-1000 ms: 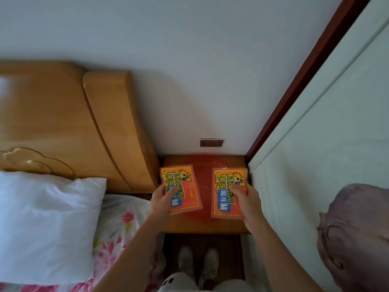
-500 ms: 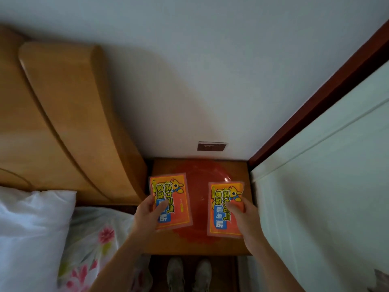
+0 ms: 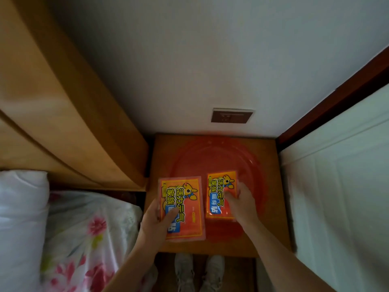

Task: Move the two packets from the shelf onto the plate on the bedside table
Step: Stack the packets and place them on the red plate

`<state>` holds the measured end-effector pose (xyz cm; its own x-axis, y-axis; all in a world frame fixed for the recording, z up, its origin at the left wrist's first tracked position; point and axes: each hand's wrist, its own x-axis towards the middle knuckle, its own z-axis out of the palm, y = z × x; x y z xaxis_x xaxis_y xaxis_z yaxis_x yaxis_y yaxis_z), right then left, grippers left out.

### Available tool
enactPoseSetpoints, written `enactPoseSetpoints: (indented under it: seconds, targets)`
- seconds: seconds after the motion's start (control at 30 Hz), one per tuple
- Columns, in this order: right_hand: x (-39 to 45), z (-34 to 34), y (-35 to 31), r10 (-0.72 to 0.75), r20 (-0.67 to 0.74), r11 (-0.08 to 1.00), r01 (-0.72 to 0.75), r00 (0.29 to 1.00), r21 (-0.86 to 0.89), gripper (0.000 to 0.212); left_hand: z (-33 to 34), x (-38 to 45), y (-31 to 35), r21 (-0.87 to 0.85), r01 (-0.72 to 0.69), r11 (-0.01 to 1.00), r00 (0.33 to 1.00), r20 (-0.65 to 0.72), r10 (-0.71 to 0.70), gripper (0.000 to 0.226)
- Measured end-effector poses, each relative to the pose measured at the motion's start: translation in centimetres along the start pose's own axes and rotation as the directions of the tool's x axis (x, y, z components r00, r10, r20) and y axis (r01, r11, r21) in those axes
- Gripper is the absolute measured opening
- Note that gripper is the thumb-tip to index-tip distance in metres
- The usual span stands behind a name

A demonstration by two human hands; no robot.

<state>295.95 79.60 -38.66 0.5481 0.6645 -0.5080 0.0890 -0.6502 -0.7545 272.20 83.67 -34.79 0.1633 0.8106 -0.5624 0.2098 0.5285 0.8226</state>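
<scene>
A round red plate [image 3: 219, 152] lies on the wooden bedside table [image 3: 162, 150]. My left hand [image 3: 156, 220] grips one orange packet [image 3: 183, 199] with blue and yellow print by its lower left part, above the plate's left front edge. My right hand [image 3: 242, 203] holds a second orange packet [image 3: 221, 192] by its right side, low over the front half of the plate. I cannot tell whether either packet touches the plate. No shelf is in view.
A wooden headboard [image 3: 63, 114] rises on the left, with a white pillow [image 3: 19, 226] and floral bedding [image 3: 88, 232] below it. A brown wall socket [image 3: 231, 116] sits above the table. A white panel [image 3: 341, 186] closes in the right side. My shoes [image 3: 197, 270] stand below the table.
Both hands have carried the packets lower and nearer the plate; the right packet has dropped further than the left. The view has tilted down and closed in on the table.
</scene>
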Motion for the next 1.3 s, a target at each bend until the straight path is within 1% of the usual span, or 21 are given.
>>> enactPoseSetpoints:
  seconds: [0.07,0.13,0.27,0.3,0.37,0.4,0.47,0.5,0.57,0.6,0.67,0.7,0.77,0.83,0.9,1.03,1.17,1.23,1.3]
  targets:
    - [0.7,1.2,0.4,-0.014,-0.004,0.999,0.014,1.000,-0.036,0.008,-0.1,-0.2,-1.1,-0.026,-0.001,1.000,1.000,-0.010,0.001,0.020]
    - [1.1,2.0,0.7,-0.031,-0.029,0.996,0.029,0.999,-0.084,0.022,-0.1,-0.3,-2.1,-0.043,-0.003,0.999,1.000,-0.017,0.003,0.022]
    - [1.0,2.6,1.7,-0.019,-0.092,0.981,0.000,0.996,-0.196,0.030,-0.2,-0.6,-2.8,-0.086,-0.001,0.996,1.000,-0.002,0.001,0.024]
    - [0.9,2.4,2.0,-0.023,-0.092,0.977,0.003,0.995,-0.213,0.030,-0.3,-0.6,-2.9,-0.086,-0.005,0.996,1.000,0.000,0.005,0.024]
    - [0.5,2.0,2.1,-0.026,-0.067,0.977,0.011,0.997,-0.211,0.019,-0.4,-0.7,-3.0,-0.087,-0.006,0.996,1.000,0.006,0.006,0.025]
    - [0.1,1.6,2.0,-0.024,-0.054,0.979,0.013,0.998,-0.204,0.019,-0.5,-0.7,-3.0,-0.084,-0.003,0.996,1.000,0.010,0.004,0.025]
    - [-0.6,0.6,2.3,-0.050,-0.034,0.973,0.042,0.998,-0.227,0.030,-0.5,-0.7,-2.9,-0.076,0.001,0.997,1.000,0.019,0.001,0.024]
    - [-1.1,-0.1,2.4,-0.077,-0.021,0.961,0.069,0.997,-0.268,0.034,-0.4,-0.6,-2.9,-0.078,0.007,0.997,1.000,0.022,-0.005,0.023]
    - [-2.3,-1.6,2.8,-0.158,0.014,0.903,0.150,0.987,-0.403,0.036,-0.1,-0.5,-2.8,-0.072,0.019,0.997,0.999,0.028,-0.017,0.021]
    - [-2.9,-2.4,3.3,-0.226,0.041,0.845,0.217,0.973,-0.489,0.036,0.1,-0.3,-2.8,-0.055,0.017,0.998,1.000,0.026,-0.016,0.022]
    - [-4.0,-3.8,4.7,-0.345,0.130,0.676,0.342,0.930,-0.653,0.039,0.5,0.1,-2.9,-0.007,0.017,1.000,1.000,0.026,-0.017,0.022]
    - [-4.6,-4.3,5.5,-0.370,0.180,0.587,0.380,0.911,-0.715,0.042,0.8,0.4,-2.9,0.011,0.021,1.000,0.999,0.039,-0.021,0.020]
    - [-5.6,-4.9,7.0,-0.368,0.268,0.434,0.419,0.891,-0.798,0.052,1.6,1.1,-3.2,0.050,0.022,0.999,0.997,0.074,-0.025,0.022]
    - [-6.2,-5.3,8.4,-0.331,0.334,0.342,0.441,0.883,-0.830,0.063,2.7,1.8,-3.4,0.051,0.030,0.998,0.993,0.110,-0.036,0.030]
    - [-6.6,-5.3,9.5,-0.310,0.379,0.293,0.467,0.872,-0.835,0.069,4.0,2.4,-3.5,0.075,0.057,0.996,0.989,0.135,-0.067,0.031]
    - [-6.4,-5.2,11.0,-0.312,0.429,0.238,0.507,0.848,-0.828,0.075,6.1,4.1,-3.8,0.230,0.044,0.972,0.988,0.133,-0.076,0.014]
    - [-6.3,-5.2,11.7,-0.320,0.447,0.233,0.527,0.835,-0.817,0.077,7.6,5.7,-4.4,0.348,0.000,0.938,0.996,0.089,-0.032,0.025]
    - [-6.4,-5.3,11.6,-0.315,0.450,0.229,0.527,0.836,-0.818,0.076,8.3,6.2,-4.5,0.414,-0.016,0.910,0.997,0.072,-0.015,0.021]
    - [-6.5,-5.3,11.5,-0.304,0.443,0.237,0.517,0.843,-0.822,0.077,8.8,6.4,-4.6,0.452,-0.033,0.892,0.998,0.065,0.004,0.011]
